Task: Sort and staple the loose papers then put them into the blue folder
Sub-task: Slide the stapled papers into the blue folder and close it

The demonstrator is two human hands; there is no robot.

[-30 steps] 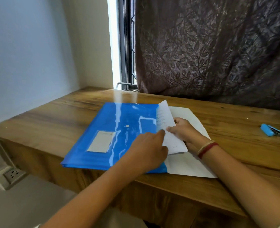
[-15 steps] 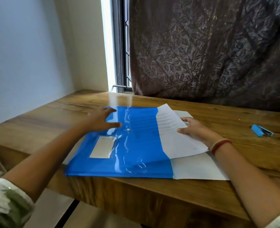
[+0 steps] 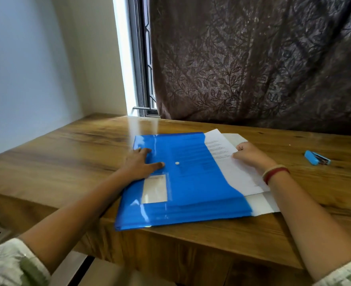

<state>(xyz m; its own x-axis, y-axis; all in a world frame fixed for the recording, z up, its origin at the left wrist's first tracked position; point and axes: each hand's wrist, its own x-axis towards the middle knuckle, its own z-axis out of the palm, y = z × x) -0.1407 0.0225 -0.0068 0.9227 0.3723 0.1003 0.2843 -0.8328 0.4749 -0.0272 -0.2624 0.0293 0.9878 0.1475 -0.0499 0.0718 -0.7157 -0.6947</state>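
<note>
Head view showed that the left hand [image 3: 141, 165] had moved across the folder [image 3: 191, 195], from its mouth to its left half, and now pressed it flat on the desk [image 3: 77, 153] with straight fingers. The right hand [image 3: 251, 156], fingers curled on the papers [image 3: 234, 174], had pushed them further in. The sheets no longer curled upward, and print showed through the blue cover. Part still stuck out at the right, over the pale flap [image 3: 263, 203]. The stapler [image 3: 317, 161] lay well apart. Insertion looked nearly done; closing the flap remained.
</note>
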